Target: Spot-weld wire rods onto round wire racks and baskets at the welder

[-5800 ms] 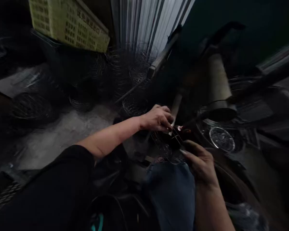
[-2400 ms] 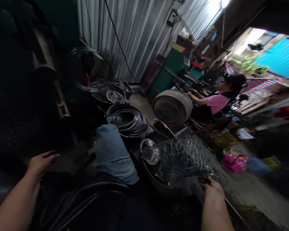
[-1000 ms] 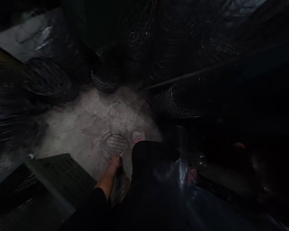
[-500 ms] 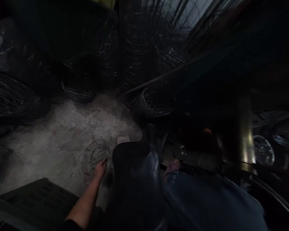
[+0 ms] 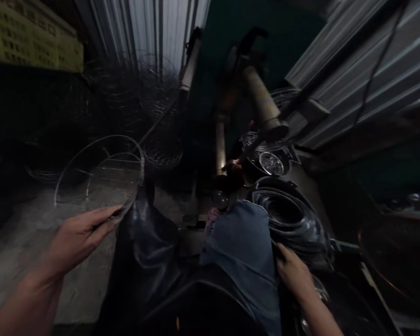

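Note:
My left hand [image 5: 79, 233] is closed on a round wire frame [image 5: 143, 161], pinching it between thumb and fingers. The frame has two thin hoops with several straight wires across the smaller one, and it is held up beside my left knee. Down by my right thigh, my right hand [image 5: 296, 270] has its fingers curled; what they hold, if anything, is hidden in the dark. Just beyond that hand lies a stack of black coiled wire rings [image 5: 283, 210]. Blue cloth [image 5: 240, 238] covers my right leg, and dark, shiny material [image 5: 143, 242] covers my left.
Ahead stands a machine with two pale metal cylinders [image 5: 262, 100]. A small round lamp-like ball [image 5: 220, 199] sits below it. Wire bundles [image 5: 163, 151] stand at the back left, under a yellow crate [image 5: 35, 37]. A round metal piece [image 5: 271, 163] lies right of the machine.
My left hand has lifted the wire frame from low over the floor to knee height. The view has turned right, and my right hand has come into sight.

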{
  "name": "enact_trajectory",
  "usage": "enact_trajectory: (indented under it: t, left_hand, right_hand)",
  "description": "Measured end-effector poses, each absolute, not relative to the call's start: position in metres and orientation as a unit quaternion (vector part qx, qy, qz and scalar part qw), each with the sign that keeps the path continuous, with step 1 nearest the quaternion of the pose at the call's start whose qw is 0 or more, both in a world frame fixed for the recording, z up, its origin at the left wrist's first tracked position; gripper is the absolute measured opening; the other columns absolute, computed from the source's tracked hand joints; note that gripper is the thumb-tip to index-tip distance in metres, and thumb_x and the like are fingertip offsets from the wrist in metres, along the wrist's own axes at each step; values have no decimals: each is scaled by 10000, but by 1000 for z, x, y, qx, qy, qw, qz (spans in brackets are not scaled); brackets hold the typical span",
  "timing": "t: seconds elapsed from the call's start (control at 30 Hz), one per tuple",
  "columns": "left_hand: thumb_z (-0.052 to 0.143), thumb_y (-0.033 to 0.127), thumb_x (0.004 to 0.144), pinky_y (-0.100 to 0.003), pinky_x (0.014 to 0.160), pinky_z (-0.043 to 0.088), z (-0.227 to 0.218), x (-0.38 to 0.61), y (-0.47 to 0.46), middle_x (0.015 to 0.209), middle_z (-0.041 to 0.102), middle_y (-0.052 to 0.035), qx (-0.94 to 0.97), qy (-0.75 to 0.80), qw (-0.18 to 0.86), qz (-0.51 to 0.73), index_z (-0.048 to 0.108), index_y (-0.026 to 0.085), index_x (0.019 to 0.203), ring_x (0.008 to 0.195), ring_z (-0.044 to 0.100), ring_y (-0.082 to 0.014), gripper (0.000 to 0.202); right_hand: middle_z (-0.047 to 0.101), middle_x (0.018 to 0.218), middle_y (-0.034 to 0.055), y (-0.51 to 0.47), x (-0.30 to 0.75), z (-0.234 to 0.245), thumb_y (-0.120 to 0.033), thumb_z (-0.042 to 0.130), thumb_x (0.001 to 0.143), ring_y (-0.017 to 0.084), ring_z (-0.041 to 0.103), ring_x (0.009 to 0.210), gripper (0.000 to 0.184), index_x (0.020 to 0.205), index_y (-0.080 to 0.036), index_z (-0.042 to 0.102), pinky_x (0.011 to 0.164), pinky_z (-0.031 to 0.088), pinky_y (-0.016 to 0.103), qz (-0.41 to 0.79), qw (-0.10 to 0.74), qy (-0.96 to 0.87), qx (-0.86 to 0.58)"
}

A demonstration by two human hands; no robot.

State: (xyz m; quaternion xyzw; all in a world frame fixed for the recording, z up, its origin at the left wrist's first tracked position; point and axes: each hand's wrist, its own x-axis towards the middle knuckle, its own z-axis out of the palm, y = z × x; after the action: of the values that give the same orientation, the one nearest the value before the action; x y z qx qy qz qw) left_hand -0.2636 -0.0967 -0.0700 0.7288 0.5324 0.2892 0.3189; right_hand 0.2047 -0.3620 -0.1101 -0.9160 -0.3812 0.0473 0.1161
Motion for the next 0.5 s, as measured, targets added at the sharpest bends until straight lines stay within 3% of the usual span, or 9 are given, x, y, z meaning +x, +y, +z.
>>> enact_trajectory:
  t: [0.13, 0.23, 0.37, 0.5]
  left_hand:
    - [681, 466, 795, -392, 926, 592, -11, -200, -121, 1150, 735, 53, 824, 330, 413, 202, 658, 419, 1257, 995, 721, -237, 465]
    - [730, 416, 751, -396, 964, 565, 1, -142, -124, 1181, 728, 6, 806, 275, 513, 106, 694, 324, 1236, 1054, 704, -258, 495]
    - [724, 416, 721, -418, 961, 556, -20, -82, -118, 1133, 743, -64, 735, 336, 581, 102, 718, 186, 1194, 1026, 705, -266, 527]
    - [669, 525, 764, -413, 1034, 505, -46, -69, -116, 1183, 719, -106, 769, 364, 504, 152, 754, 175, 1108, 1120, 663, -275, 498]
  right_hand:
    - [592, 1370, 163, -319, 159, -105, -330, 592, 817, 314, 542, 1299, 554, 1344, -160, 568, 1084, 459, 491, 71, 285, -515, -805]
    - [464, 1519, 138, -289, 124, -98, -317, 704, 725, 327, 409, 1419, 796, 1467, -181, 450, 1174, 341, 515, 152, 306, -597, -726]
    - [530, 1456, 171, -276, 116, -106, -307, 722, 733, 330, 490, 1360, 811, 1479, -156, 440, 1127, 398, 502, 270, 278, -543, -745]
    - [565, 1429, 155, -280, 145, -112, -301, 721, 757, 298, 526, 1334, 705, 1421, -164, 525, 1096, 439, 458, 302, 323, -530, -724]
